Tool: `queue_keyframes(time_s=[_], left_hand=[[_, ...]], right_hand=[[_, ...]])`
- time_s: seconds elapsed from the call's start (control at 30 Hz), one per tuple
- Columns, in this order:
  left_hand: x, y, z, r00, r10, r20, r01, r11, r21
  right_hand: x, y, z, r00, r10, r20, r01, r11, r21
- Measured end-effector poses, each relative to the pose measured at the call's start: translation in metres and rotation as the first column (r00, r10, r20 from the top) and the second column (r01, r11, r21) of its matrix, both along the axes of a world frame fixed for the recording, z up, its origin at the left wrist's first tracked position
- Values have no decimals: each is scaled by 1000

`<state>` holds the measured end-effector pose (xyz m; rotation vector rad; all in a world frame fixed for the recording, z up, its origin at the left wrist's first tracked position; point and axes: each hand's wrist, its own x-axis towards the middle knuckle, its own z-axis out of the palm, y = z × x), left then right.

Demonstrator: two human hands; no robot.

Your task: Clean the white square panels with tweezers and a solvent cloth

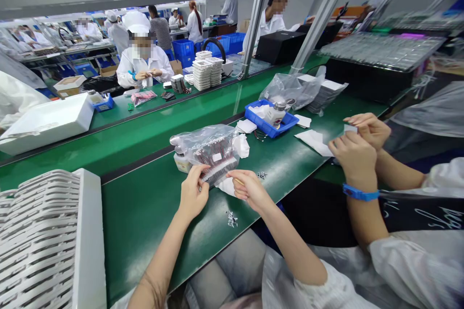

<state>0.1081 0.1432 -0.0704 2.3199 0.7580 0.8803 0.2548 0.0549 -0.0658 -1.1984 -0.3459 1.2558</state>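
Observation:
My left hand (195,192) is closed, thumb and fingertips brought together at the near left edge of a row of small wired parts (222,168). What it pinches is too small to make out. My right hand (253,190) grips a thin wooden stick (239,181), its tip near the right end of that row. A clear plastic bag (206,137) covers the far side of the wired parts. White paper (227,186) lies between my hands. Small black and white bits (231,218) are scattered on the green table nearer to me.
A white foam tray (89,231) of stacked white frames stands at the left. A pump bottle (181,160) is behind my left hand. Further right sits a blue bin (271,118) holding another bottle. A co-worker's hands (357,142) hold a small white piece at the right.

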Motion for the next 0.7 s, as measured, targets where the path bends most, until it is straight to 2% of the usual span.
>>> queue_keyframes(time_s=[0.17, 0.37, 0.5, 0.7], left_hand=[[10, -6, 0, 987, 104, -120, -95, 992, 81], [19, -6, -3, 969, 128, -211, -98, 985, 145], [21, -7, -4, 977, 120, -177, -98, 987, 127], [17, -6, -1, 996, 59, -72, -58, 998, 28]], right_hand=[[-5, -3, 1, 997, 80, -13, -79, 997, 14], [-6, 3, 3, 994, 110, 13, -110, 994, 10], [-3, 4, 3, 992, 120, 33, -120, 993, -5], [-5, 3, 2, 989, 144, 41, -144, 990, -15]])
